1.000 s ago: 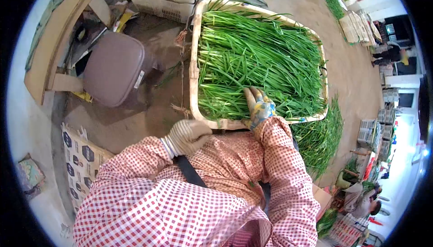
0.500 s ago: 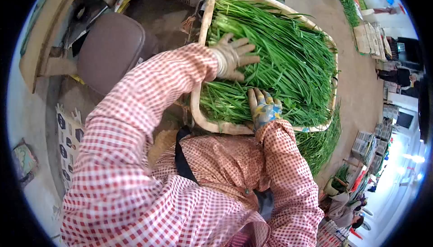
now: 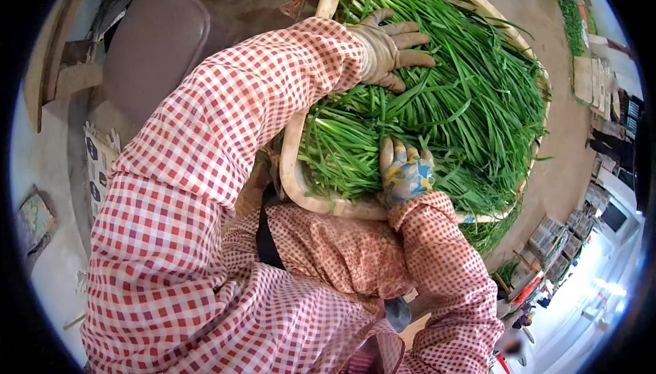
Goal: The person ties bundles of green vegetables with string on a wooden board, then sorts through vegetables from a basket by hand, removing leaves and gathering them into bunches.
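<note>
A cream-coloured plastic tub (image 3: 296, 141) with a thick rounded rim is full of long flat-leaved garlic chives (image 3: 471, 87), their paler stems toward the left. On top of the leaves lies my left hand (image 3: 393, 49) in a soiled beige glove, palm down with its fingers spread. My right hand (image 3: 407, 172) wears a blue, yellow and white patterned glove and rests at the near rim. Its fingers reach out over the chives, slightly apart. Neither hand is closed on a bunch. The fingertips of the right hand partly sink among the leaves.
A brown padded seat (image 3: 157, 49) stands to the left. More loose greens (image 3: 495, 234) lie on the floor beyond the tub's near right corner. Farther right, stacked crates (image 3: 550, 237) line the room, and a person in dark clothes (image 3: 611, 145) stands there.
My left hand has slid rightward over the chives, and some leaves under it have shifted. The tub looks larger and nearer as the view moved. My right hand stays by the near rim.
</note>
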`<move>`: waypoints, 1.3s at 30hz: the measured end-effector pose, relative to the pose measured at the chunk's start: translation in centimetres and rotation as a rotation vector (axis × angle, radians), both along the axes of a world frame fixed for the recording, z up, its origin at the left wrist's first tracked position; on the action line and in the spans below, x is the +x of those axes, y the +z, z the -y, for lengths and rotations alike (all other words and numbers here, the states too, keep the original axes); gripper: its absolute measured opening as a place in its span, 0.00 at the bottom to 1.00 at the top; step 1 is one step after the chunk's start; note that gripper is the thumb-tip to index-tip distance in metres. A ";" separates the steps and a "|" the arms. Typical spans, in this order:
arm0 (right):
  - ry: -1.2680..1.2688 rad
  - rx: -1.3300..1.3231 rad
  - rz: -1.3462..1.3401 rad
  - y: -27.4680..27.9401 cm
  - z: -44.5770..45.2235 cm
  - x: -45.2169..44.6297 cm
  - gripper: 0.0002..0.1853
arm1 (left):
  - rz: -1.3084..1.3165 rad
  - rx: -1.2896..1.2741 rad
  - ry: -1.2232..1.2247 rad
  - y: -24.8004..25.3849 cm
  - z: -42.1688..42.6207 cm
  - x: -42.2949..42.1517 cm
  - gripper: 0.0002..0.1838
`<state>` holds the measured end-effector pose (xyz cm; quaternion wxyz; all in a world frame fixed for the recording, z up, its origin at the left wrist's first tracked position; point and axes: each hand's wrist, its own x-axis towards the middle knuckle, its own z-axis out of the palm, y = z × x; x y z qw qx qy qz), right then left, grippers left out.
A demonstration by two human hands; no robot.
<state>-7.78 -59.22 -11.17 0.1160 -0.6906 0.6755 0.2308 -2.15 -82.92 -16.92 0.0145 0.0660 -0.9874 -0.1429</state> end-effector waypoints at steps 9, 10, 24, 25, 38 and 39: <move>-0.131 0.141 0.126 -0.6 0.7 -0.8 0.59 | -0.069 -0.001 -0.031 -0.4 0.5 -0.2 0.41; -0.131 0.126 0.124 -0.6 0.8 -1.0 0.59 | -0.060 0.002 -0.030 -0.3 0.5 0.0 0.42; -0.272 0.283 0.268 2.3 2.1 -2.5 0.50 | -0.606 0.409 0.406 12.1 -3.8 14.5 0.17; -0.244 0.318 0.260 3.1 2.6 -2.4 0.50 | -0.618 0.378 0.469 11.2 -4.4 15.4 0.16; -0.292 -0.005 0.477 16.7 2.7 -3.1 0.31 | 0.080 0.051 0.311 8.0 -4.1 1.1 0.49; -0.263 -0.192 0.451 15.7 2.8 -4.7 0.31 | 0.134 0.111 0.331 7.9 -4.7 1.2 0.47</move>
